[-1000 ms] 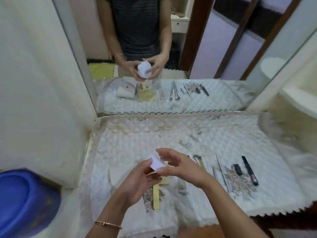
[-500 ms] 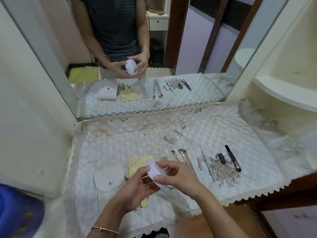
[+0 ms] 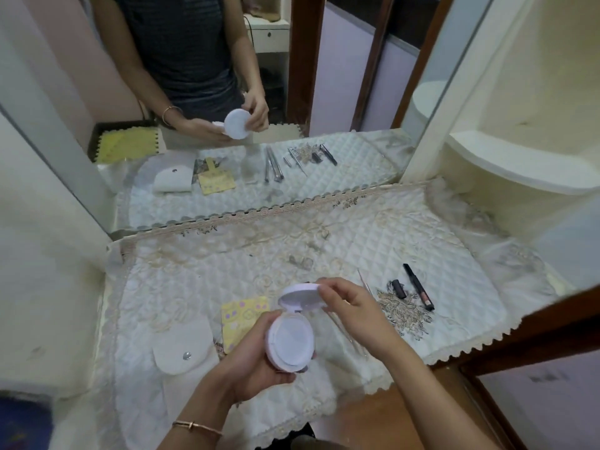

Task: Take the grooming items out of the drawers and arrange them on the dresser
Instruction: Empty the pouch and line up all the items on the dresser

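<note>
I hold a round white compact [image 3: 291, 344] above the front of the dresser's quilted cover [image 3: 246, 264]. My left hand [image 3: 256, 358] cups its base from below. My right hand [image 3: 349, 308] pinches the hinged lid [image 3: 300, 297], which stands open. On the cover lie a white snap pouch [image 3: 181, 347], a yellow patterned card [image 3: 243, 318] partly hidden by my left hand, thin metal tools [image 3: 363, 282] mostly hidden under my right hand, a small dark tube [image 3: 398, 288] and a black pencil [image 3: 418, 290].
A mirror [image 3: 227, 92] stands behind the dresser and reflects a person and the laid-out items. A curved cream shelf [image 3: 519, 164] juts out at right. The dresser's wooden front edge [image 3: 519, 336] runs along the lower right. Something blue [image 3: 22, 423] sits at lower left.
The compact was shut between both hands; now its lid is lifted open by my right hand. The view has swung left and the hands sit lower and nearer.
</note>
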The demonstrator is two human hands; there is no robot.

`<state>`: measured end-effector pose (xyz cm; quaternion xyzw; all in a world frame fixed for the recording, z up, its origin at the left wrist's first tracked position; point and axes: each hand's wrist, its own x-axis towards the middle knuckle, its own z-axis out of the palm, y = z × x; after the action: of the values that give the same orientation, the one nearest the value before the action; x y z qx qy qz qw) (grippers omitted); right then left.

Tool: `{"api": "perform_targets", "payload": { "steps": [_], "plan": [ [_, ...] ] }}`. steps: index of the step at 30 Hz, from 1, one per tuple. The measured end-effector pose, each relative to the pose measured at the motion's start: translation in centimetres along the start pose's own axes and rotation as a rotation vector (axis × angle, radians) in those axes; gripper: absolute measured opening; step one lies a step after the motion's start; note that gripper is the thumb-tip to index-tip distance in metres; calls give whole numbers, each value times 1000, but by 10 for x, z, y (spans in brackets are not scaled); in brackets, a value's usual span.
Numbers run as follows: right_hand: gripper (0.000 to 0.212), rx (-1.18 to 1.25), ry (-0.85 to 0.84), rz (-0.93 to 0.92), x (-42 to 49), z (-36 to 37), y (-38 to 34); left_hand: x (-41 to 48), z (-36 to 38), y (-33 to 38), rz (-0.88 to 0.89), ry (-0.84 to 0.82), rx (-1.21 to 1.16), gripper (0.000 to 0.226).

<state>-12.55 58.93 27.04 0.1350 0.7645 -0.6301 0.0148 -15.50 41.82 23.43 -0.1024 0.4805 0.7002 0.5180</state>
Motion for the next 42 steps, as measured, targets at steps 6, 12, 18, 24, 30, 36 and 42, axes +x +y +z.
{"api": "perform_targets", "payload": {
  "steps": [6,12,18,24,30,36,42],
  "plan": [
    [20,-65,175,15,5,-37,20,28,29,-16,-4,-12,84,38],
    [24,-129,273,17,23,-105,46,73,85,-23,82,93,181,33],
    [16,-60,130,72,41,-215,69,143,165,-31,110,165,69,28],
    [13,-32,134,65,69,-286,94,193,235,-38,159,263,207,29],
    [21,-110,100,33,107,-307,107,218,259,-31,353,460,1048,38],
    [23,-256,71,35,129,-302,112,242,255,-45,433,613,1475,87],
    [45,-192,-37,150,135,-289,116,248,246,-47,445,745,1499,55]
  ]
}}
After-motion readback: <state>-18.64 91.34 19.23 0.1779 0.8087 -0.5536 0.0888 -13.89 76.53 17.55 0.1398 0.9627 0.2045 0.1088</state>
